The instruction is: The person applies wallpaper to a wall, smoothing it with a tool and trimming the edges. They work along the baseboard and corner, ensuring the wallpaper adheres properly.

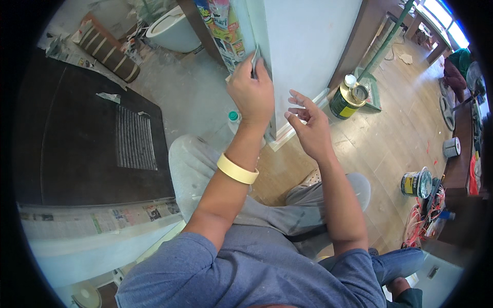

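A: Hands?
B: Left hand [250, 95] pinches a thin grey piece [256, 53] between thumb and fingers. Right hand [312, 126] open, fingers loosely bent.
A: Where's the piece?
B: At the edge of the white wall [310, 46], fingers covering most of it. Can't tell if it touches.
A: Right hand nearest to what?
B: The wall's lower part. Beyond it a can [343, 103] stands on the floor [380, 141], green dustpan [375, 95] just beside.
A: On the left forearm?
B: Yellow ring [238, 170] around it (looks like a tape roll).
A: Left side?
B: Green-capped bottle [233, 117] behind the wrist, partly hidden. Dark panel [77, 138] with a grille [136, 138]; toilet [177, 33] farther back.
A: Right?
B: Tub [411, 184] near tangled cables [413, 226].
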A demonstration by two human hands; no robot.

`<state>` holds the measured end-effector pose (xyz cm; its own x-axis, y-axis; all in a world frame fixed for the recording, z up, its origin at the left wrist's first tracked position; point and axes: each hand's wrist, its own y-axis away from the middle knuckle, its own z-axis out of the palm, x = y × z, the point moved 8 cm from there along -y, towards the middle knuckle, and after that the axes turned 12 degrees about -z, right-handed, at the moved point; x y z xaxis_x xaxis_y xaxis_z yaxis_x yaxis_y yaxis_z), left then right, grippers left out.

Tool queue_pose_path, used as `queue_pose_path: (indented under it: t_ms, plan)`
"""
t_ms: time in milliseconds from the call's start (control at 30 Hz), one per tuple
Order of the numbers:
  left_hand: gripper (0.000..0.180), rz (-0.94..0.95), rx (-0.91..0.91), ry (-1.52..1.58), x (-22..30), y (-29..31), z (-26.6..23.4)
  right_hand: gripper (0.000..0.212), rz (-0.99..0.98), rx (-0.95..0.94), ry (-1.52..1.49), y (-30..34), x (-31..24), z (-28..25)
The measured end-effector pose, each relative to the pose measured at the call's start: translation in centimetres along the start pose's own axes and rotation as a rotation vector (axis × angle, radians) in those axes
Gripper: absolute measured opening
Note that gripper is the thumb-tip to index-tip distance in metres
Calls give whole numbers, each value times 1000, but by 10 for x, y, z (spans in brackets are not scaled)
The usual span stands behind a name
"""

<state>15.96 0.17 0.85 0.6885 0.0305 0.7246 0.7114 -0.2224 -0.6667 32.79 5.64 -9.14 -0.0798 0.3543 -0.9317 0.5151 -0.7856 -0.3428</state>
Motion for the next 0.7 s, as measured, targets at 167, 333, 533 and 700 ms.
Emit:
queue_pose_path:
  t_ms: [167,333,533,700]
  plan:
    - [14,-77,-56,11,42,-38,-1,58,28,-7,14,2,2,-1]
    - [15,-63,-94,-45,-16,14,4,58,14,-9,5,-3,3,2]
    - [17,-94,-48,30,36,-31,-1,59,18,-13,-10,4,4,2]
    - [17,-145,-92,43,-1,-1,7,59,52,10,0,2,0,-6]
